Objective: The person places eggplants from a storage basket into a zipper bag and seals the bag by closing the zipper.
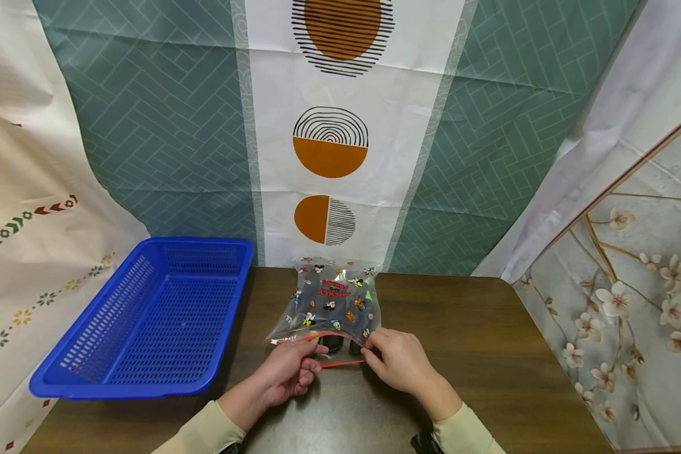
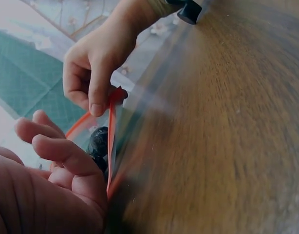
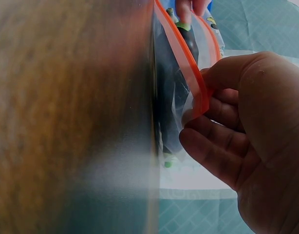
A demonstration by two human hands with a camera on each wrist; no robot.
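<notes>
A clear zip bag (image 1: 331, 302) with cartoon prints and an orange-red zip edge (image 3: 188, 63) lies on the table, its mouth parted toward me. Dark, glossy things (image 2: 98, 141) are inside; green ends show in the right wrist view, and the plastic partly hides them. My right hand (image 1: 400, 359) pinches the right corner of the zip edge between thumb and fingers. At the left side of the mouth is my left hand (image 1: 286, 372), its top digit reaching across the opening. The other fingers (image 2: 66, 153) are loosely bent, with nothing visible between them.
A blue plastic basket (image 1: 221, 353) with perforated walls stands left of the bag. The brown wooden table (image 1: 459, 328) extends to the right. A patterned cloth (image 1: 346, 88) hangs behind it, and a flowered cloth (image 1: 630, 309) borders the right side.
</notes>
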